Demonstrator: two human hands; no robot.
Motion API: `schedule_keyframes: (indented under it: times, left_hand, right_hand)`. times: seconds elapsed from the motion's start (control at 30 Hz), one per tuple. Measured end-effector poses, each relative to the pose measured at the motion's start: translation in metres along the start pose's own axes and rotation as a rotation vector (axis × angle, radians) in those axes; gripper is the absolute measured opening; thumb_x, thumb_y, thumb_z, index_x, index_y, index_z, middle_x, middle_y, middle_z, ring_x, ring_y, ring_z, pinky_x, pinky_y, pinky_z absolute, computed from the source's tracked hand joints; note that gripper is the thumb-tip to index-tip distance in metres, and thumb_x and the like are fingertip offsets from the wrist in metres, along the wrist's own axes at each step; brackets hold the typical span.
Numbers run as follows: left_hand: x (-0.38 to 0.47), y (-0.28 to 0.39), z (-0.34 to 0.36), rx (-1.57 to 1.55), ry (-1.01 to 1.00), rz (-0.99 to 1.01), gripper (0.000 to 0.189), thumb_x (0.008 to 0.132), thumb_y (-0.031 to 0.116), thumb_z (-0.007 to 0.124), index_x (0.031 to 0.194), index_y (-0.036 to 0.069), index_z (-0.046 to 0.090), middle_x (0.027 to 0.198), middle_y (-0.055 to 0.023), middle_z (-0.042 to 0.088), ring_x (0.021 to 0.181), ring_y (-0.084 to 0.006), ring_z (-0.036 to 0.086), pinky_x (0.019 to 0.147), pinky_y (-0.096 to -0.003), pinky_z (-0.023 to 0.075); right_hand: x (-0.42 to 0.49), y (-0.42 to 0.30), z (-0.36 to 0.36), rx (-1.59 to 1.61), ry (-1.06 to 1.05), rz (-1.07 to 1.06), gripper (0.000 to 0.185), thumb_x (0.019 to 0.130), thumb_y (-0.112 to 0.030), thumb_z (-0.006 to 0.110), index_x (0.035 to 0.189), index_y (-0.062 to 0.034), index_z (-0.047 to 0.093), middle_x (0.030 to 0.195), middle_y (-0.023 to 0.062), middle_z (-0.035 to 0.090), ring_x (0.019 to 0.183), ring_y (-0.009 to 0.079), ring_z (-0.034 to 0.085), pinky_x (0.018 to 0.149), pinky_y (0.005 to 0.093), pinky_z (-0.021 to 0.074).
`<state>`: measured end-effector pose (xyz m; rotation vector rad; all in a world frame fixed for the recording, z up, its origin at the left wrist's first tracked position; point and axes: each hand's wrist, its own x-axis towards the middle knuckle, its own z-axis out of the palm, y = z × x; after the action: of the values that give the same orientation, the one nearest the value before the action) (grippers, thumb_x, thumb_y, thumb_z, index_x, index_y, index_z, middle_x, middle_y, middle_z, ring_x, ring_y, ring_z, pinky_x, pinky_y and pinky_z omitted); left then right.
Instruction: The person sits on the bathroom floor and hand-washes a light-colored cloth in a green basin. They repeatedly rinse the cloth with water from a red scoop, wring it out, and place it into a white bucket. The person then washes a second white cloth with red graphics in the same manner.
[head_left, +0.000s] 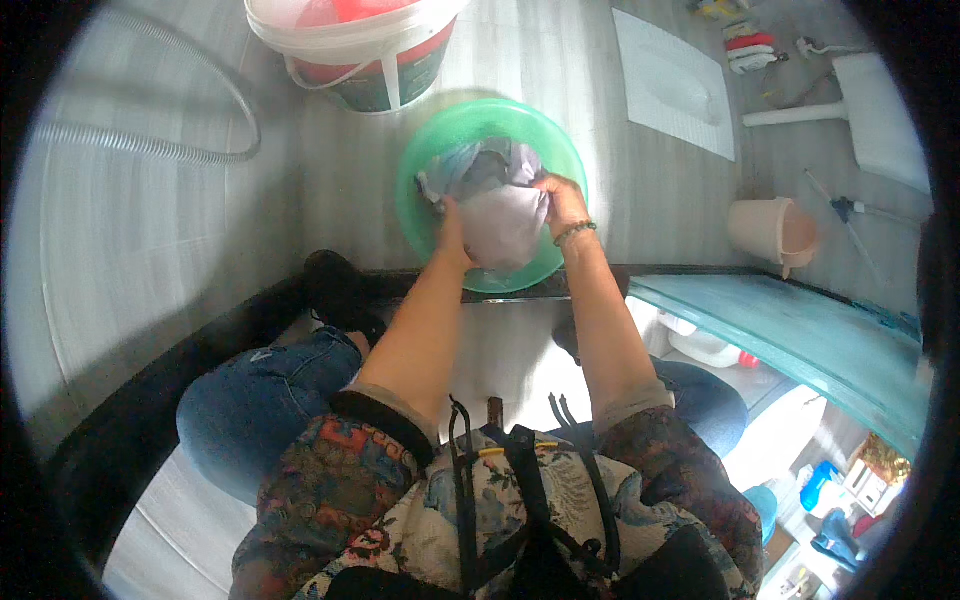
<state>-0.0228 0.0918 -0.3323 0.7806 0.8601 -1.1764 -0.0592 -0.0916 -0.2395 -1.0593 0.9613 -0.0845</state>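
Observation:
A round green plastic basin (517, 112) stands on the floor in front of me. Inside it lies a wet, pale lilac cloth (501, 225), bunched up, with a greyer part towards the far side. At the cloth's left edge is my left hand (454, 234), low in the basin, its fingers partly hidden by the cloth. My right hand (562, 201) pinches the cloth's right edge near the rim, and a beaded bracelet circles that wrist. Dark and white fabric shows at the basin's left inner side.
Beyond the basin stands a white-rimmed bucket (360, 37) with red inside. A corrugated hose (187, 154) hangs at left. At right are a squat toilet (675, 86), a pink bucket (761, 229) and a glass panel (795, 330). A dark raised sill (517, 289) crosses before me.

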Motion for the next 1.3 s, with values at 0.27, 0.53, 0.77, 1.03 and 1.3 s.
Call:
schedule_keyframes:
  times: [0.27, 0.53, 0.77, 1.03, 1.3]
  left_hand:
    - [-0.029, 0.044, 0.065, -0.264, -0.479, -0.010, 0.112, 0.063, 0.088, 0.046, 0.144, 0.012, 0.031, 0.148, -0.0150, 0.030, 0.132, -0.0368, 0.035, 0.104, -0.0601, 0.0278]
    - [-0.001, 0.080, 0.084, -0.316, -0.236, 0.161, 0.033, 0.086, 0.019, 0.053, 0.114, 0.001, 0.056, 0.112, -0.0171, 0.061, 0.098, -0.0340, 0.061, 0.089, -0.0505, 0.0481]
    - [0.055, 0.066, 0.012, -0.278, 0.068, 0.486, 0.048, 0.081, 0.010, 0.058, 0.126, -0.003, 0.045, 0.119, -0.0201, 0.054, 0.101, -0.0353, 0.059, 0.085, -0.0475, 0.0493]
    - [0.014, 0.035, 0.017, 0.332, 0.319, 0.638, 0.054, 0.084, 0.020, 0.064, 0.130, 0.002, 0.043, 0.124, -0.0157, 0.053, 0.106, -0.0307, 0.056, 0.089, -0.0426, 0.0455]
    - [0.022, 0.034, -0.004, 1.017, 0.497, 0.613, 0.056, 0.084, 0.024, 0.066, 0.129, -0.002, 0.045, 0.124, -0.0178, 0.054, 0.113, -0.0299, 0.053, 0.094, -0.0387, 0.0420]
  right_hand:
    - [-0.108, -0.102, 0.077, 0.177, -0.311, -0.231, 0.035, 0.072, -0.002, 0.058, 0.106, 0.0083, 0.058, 0.083, 0.0100, 0.065, 0.056, 0.0129, 0.059, 0.043, 0.0202, 0.0438]
    - [-0.107, -0.111, 0.038, 0.337, 0.068, -0.224, 0.024, 0.074, -0.010, 0.060, 0.097, -0.0032, 0.060, 0.081, 0.0040, 0.063, 0.060, 0.0154, 0.059, 0.042, 0.0247, 0.0441]
    - [-0.036, -0.060, -0.001, -0.760, 0.159, -0.251, 0.027, 0.073, -0.025, 0.061, 0.081, 0.0001, 0.064, 0.071, 0.0111, 0.064, 0.060, 0.0207, 0.062, 0.048, 0.0326, 0.0462]
    - [0.018, 0.030, -0.022, -1.491, 0.080, -0.375, 0.091, 0.069, -0.042, 0.075, 0.145, -0.0242, 0.029, 0.151, 0.0205, 0.016, 0.122, 0.0485, 0.042, 0.099, 0.0498, 0.0422]
    - [0.025, 0.076, -0.009, -1.834, -0.087, -0.302, 0.102, 0.066, -0.044, 0.079, 0.148, -0.0272, 0.021, 0.153, 0.0154, 0.014, 0.131, 0.0562, 0.021, 0.098, 0.0561, 0.0415]
